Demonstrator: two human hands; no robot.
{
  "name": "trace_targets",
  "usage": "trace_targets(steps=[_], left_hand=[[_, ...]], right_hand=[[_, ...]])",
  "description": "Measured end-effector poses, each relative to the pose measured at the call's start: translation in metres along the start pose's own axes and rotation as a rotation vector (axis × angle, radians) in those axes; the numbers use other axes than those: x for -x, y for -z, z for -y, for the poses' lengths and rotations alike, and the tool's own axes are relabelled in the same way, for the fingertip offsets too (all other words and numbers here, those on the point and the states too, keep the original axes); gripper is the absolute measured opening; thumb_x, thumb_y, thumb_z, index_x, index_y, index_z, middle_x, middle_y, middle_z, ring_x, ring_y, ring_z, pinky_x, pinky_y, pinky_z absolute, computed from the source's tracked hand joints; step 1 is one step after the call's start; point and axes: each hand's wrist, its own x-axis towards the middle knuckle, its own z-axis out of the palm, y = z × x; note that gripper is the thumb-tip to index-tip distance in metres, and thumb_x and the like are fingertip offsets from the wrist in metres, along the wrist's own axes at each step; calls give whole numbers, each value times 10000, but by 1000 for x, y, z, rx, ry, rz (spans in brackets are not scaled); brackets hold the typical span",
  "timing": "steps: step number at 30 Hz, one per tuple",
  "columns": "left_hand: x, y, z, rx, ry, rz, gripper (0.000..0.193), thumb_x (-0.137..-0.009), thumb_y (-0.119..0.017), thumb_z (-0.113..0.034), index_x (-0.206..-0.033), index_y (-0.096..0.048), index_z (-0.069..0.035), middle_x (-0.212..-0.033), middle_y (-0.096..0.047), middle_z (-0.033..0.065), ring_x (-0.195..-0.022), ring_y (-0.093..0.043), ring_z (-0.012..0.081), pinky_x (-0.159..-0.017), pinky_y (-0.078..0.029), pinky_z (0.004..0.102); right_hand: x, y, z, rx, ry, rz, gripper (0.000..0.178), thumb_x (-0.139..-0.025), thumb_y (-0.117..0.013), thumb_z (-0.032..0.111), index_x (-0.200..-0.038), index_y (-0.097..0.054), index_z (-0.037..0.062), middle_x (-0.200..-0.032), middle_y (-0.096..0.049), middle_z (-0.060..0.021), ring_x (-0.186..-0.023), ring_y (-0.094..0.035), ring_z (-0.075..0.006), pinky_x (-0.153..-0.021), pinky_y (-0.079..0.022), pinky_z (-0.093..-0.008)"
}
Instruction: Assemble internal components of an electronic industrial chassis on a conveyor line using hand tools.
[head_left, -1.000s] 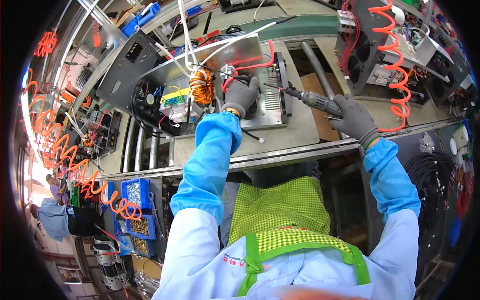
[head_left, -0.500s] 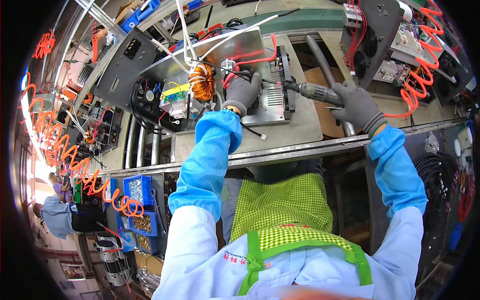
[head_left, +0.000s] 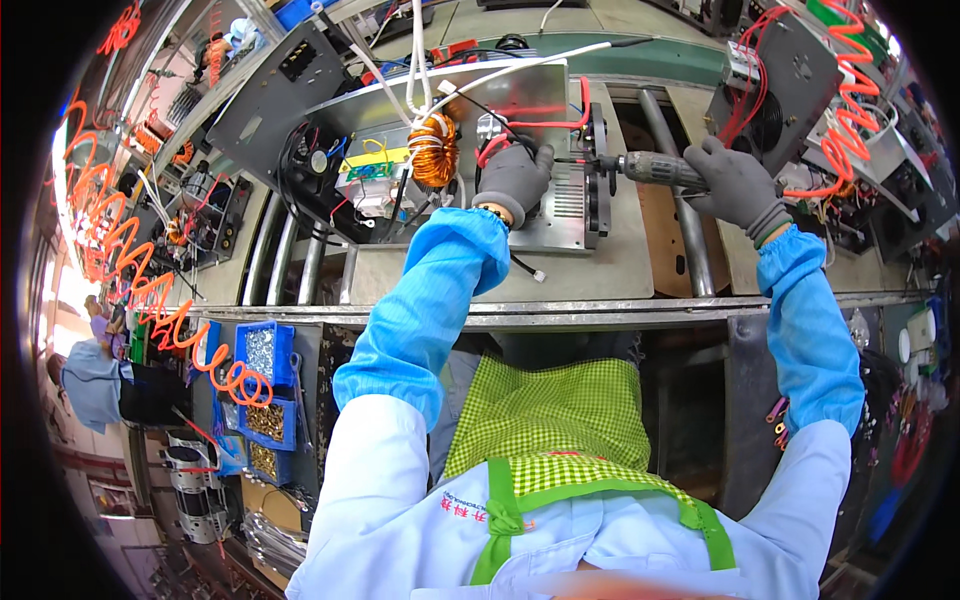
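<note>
My right hand, in a grey glove, is wrapped round the rear of a power screwdriver held nearly level. Its thin bit points left, over the fan at the unit's right side, toward my left hand. That gloved hand has its fingers curled inside the open metal chassis, beside a red cable and a silver cylindrical part. What its fingertips hold is hidden by the glove. Just left of it stands an orange copper-wound toroid coil. A finned heat sink lies beneath the bit.
The unit rests on a board over metal rollers. Another grey chassis stands at the back right, near a coiled orange air hose. Blue bins of small fasteners sit lower left. Another person is at far left.
The whole view has shifted, with the bench sliding right in the picture. My right hand still grips the screwdriver, which lies a little more level; my left hand stays within the chassis.
</note>
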Motion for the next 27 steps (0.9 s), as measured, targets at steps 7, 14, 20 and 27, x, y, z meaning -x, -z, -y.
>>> trace_targets(steps=[7, 14, 20, 27], left_hand=[[2, 1, 5, 183, -129, 73, 388, -932, -474, -389, -959, -659, -48, -907, -667, 179, -882, -626, 356, -782, -483, 431], [-5, -7, 5, 158, -119, 113, 373, -930, -471, -382, -944, -661, -61, -863, -674, 160, -855, -639, 346, -783, -484, 433], [-8, -1, 0, 163, -83, 177, 360, -931, -489, -380, -1020, -646, -68, -891, -681, 139, -877, -648, 321, -803, -485, 400], [26, 25, 29, 63, -174, 313, 569, -861, -588, -478, -1225, -517, -45, -1004, -655, 196, -893, -645, 328, -824, -482, 409]], right_hand=[[-3, -14, -6, -27, 45, -45, 481, -642, -763, 215, -1038, -515, 98, -927, -556, -127, -801, -620, -340, -681, -517, -431], [-5, -22, -8, -50, 5, -42, 465, -638, -763, 223, -1020, -524, 108, -926, -558, -126, -814, -620, -342, -709, -518, -432], [8, -31, -12, -91, -9, -46, 490, -639, -761, 268, -1031, -515, 106, -957, -552, -148, -839, -614, -360, -714, -521, -446], [120, -8, -37, -68, -73, -63, 484, -638, -759, 284, -1019, -543, 77, -986, -535, -164, -893, -572, -385, -733, -477, -469]])
